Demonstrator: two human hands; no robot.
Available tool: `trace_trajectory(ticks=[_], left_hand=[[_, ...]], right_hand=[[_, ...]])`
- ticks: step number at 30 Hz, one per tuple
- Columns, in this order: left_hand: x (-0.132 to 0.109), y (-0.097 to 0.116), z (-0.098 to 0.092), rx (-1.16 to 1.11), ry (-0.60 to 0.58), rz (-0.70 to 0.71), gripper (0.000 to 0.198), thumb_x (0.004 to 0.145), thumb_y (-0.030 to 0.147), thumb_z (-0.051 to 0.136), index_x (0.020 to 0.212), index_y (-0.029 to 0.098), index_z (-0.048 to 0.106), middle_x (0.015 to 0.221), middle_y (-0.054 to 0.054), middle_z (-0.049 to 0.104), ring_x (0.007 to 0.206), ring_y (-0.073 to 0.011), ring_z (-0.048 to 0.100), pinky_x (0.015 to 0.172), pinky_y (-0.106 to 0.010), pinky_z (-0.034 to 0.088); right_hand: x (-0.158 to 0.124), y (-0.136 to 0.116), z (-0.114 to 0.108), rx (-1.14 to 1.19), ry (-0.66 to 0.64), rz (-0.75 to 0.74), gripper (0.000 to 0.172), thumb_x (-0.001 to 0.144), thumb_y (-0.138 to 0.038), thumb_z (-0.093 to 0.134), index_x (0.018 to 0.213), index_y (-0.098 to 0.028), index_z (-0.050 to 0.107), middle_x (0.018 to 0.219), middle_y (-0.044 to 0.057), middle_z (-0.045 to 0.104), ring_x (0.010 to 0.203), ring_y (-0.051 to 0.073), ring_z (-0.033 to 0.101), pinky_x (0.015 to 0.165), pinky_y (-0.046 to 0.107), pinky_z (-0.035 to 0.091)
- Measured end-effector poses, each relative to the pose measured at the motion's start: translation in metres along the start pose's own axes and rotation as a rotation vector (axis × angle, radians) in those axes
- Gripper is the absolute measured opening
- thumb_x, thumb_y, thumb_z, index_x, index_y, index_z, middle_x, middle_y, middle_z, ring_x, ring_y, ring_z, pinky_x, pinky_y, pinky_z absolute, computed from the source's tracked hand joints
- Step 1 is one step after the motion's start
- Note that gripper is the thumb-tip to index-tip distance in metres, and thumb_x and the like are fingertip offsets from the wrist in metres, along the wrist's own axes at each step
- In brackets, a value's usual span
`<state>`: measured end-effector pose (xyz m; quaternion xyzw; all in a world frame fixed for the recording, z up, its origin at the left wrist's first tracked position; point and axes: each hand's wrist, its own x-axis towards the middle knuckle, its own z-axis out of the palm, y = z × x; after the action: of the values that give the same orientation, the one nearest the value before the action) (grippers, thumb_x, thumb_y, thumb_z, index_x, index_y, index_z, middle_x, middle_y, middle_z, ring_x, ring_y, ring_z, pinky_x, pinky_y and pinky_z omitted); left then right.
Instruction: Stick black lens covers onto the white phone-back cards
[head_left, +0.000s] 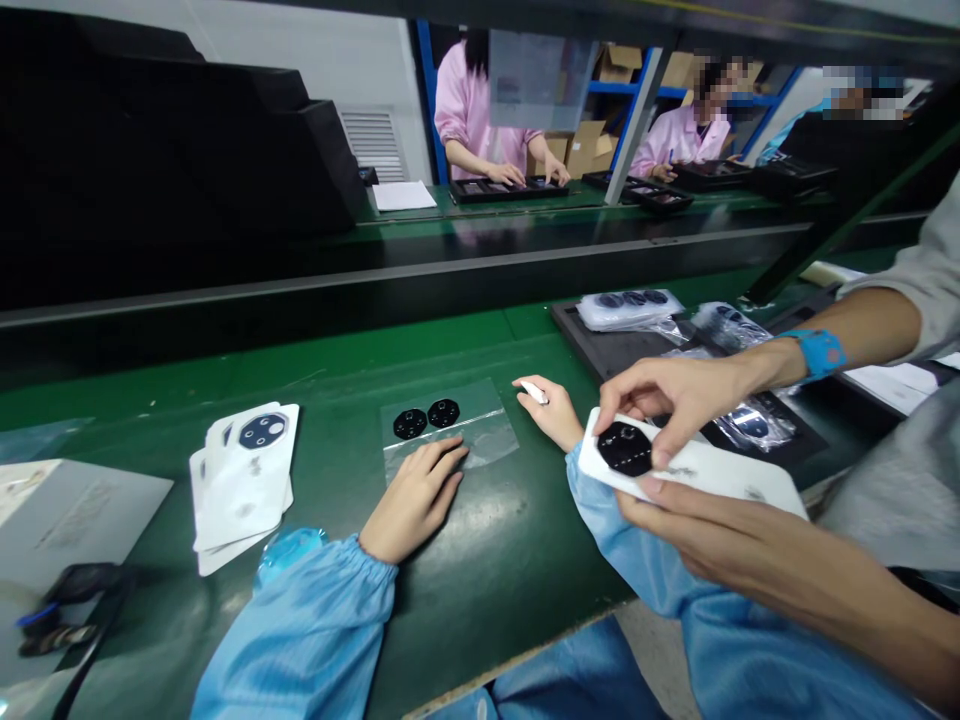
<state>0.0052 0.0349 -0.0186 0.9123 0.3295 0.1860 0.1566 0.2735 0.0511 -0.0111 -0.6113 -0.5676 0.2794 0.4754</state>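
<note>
My left hand [416, 495] lies flat, its fingers on the lower edge of a clear plastic bag [487, 436]. Two black camera lens covers [426, 418] with round holes are in or on the bag, just beyond my fingertips. My right hand [553, 412] rests on the table to the right, fingers curled at a small white object [535, 392] whose kind I cannot make out. In front of my right forearm, a co-worker's two hands [675, 400] hold a white phone-shaped panel [720, 475] and press at its black lens piece [624, 447].
White panels [247, 480] are stacked on the green table [480, 560] at left, beside a white box [75, 510]. A dark tray [581, 335] with bagged lens covers [630, 308] lies at right. Across the bench, people in pink [472, 100] work over black trays [510, 190].
</note>
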Motion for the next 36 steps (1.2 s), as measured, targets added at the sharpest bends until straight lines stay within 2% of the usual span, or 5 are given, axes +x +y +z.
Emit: trace_trajectory(ticks=[7,9,13,16,36], left_hand=[[0.000,0.003,-0.001,0.001,-0.001,-0.004,0.033,0.099,0.023,0.040,0.131,0.021,0.048,0.137,-0.012,0.051,0.124,-0.0264,0.049,0.103,-0.045,0.044],[0.000,0.003,-0.002,0.003,-0.003,-0.007,0.033,0.099,0.024,0.041,0.131,0.021,0.048,0.137,-0.012,0.051,0.124,-0.0263,0.050,0.103,-0.045,0.044],[0.001,0.003,-0.002,0.005,-0.006,-0.010,0.033,0.099,0.023,0.041,0.130,0.019,0.048,0.137,-0.012,0.051,0.123,-0.0258,0.050,0.103,-0.045,0.043],[0.001,0.003,-0.001,0.004,-0.004,-0.012,0.033,0.099,0.023,0.040,0.130,0.019,0.048,0.136,-0.012,0.051,0.123,-0.0258,0.049,0.103,-0.045,0.043],[0.001,0.004,-0.002,0.014,-0.012,-0.022,0.034,0.098,0.023,0.041,0.130,0.015,0.050,0.136,-0.014,0.051,0.124,-0.0260,0.049,0.104,-0.044,0.043]], right_hand=[[-0.017,-0.037,-0.053,0.079,-0.130,0.029,0.024,0.077,-0.040,0.068,0.089,-0.019,0.071,0.080,0.002,0.066,0.072,0.014,0.062,0.063,0.026,0.050],[-0.013,-0.057,-0.070,0.105,-0.331,0.054,0.024,0.071,-0.038,0.074,0.085,-0.018,0.072,0.079,0.002,0.066,0.071,0.013,0.062,0.061,0.025,0.051],[0.006,-0.091,-0.096,0.141,-1.018,0.137,0.049,0.049,-0.023,0.088,0.096,-0.017,0.073,0.095,0.005,0.069,0.083,0.017,0.067,0.073,0.028,0.056],[0.015,-0.099,-0.101,0.126,-1.200,0.138,0.054,0.060,-0.020,0.084,0.111,-0.021,0.068,0.115,0.005,0.064,0.101,0.019,0.065,0.088,0.031,0.053],[0.023,-0.107,-0.117,0.133,-1.239,0.232,0.058,0.065,-0.014,0.083,0.117,-0.022,0.060,0.110,0.002,0.066,0.101,0.017,0.063,0.087,0.027,0.050]])
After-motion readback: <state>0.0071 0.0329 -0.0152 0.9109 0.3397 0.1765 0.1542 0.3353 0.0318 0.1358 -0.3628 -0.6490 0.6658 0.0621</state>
